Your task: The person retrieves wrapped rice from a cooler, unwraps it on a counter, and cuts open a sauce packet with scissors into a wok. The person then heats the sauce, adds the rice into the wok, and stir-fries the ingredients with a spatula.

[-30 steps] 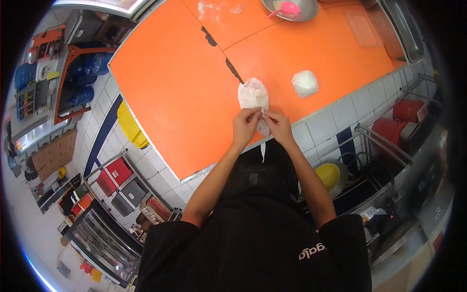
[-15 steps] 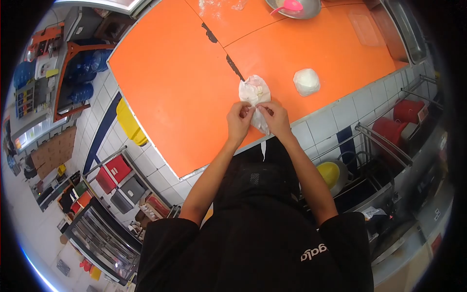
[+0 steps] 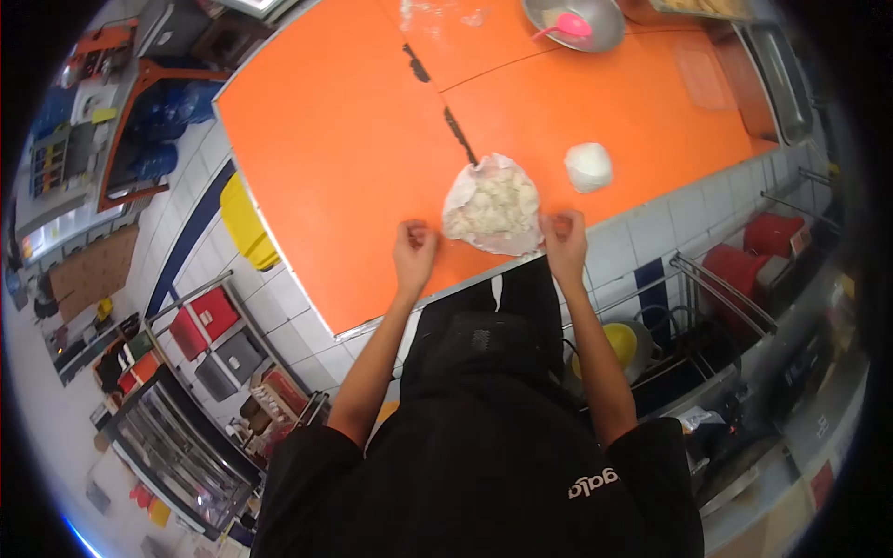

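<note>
Left hand, right hand apart, grip unclear, flank whitish plastic film under pale lumpy food; gentle handling should limit spills

Worktable, seen from above: orange top, trimmed with a pale edging strip. An opened pale wrapper lies near its front edge and serves as reference. Beyond the wrapper, a seam with dark chipped patches runs away from it. Just to its right, slightly farther back, rests a rounded white bundle. Well beyond it lie crumpled clear film and, rightward, a metal bowl; far to its right, a clear plastic container.
</note>
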`<state>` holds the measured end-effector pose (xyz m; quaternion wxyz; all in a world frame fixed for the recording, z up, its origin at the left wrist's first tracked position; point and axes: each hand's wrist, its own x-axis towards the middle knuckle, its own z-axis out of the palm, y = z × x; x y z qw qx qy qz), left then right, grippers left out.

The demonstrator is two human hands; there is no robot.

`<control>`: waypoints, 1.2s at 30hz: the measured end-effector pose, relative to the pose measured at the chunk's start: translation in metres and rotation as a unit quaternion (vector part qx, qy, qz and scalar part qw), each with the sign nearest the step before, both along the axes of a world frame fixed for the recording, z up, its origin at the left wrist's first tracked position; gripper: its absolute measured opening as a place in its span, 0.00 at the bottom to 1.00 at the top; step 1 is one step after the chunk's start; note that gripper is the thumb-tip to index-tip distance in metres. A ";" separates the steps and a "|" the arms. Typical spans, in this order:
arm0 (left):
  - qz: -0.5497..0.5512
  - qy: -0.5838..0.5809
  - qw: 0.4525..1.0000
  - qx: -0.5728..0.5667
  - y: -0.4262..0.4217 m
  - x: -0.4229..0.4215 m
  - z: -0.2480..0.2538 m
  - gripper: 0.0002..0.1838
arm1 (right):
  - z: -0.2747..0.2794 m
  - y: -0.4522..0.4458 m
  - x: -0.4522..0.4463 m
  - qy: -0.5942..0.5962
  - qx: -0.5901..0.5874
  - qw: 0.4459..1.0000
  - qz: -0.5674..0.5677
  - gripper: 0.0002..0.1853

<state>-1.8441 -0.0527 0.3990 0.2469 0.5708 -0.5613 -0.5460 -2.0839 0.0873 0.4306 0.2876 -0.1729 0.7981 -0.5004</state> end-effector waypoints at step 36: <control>-0.217 0.009 0.970 0.112 -0.039 -0.091 0.033 0.16 | 0.007 -0.073 -0.007 0.187 -0.020 0.937 0.294 0.11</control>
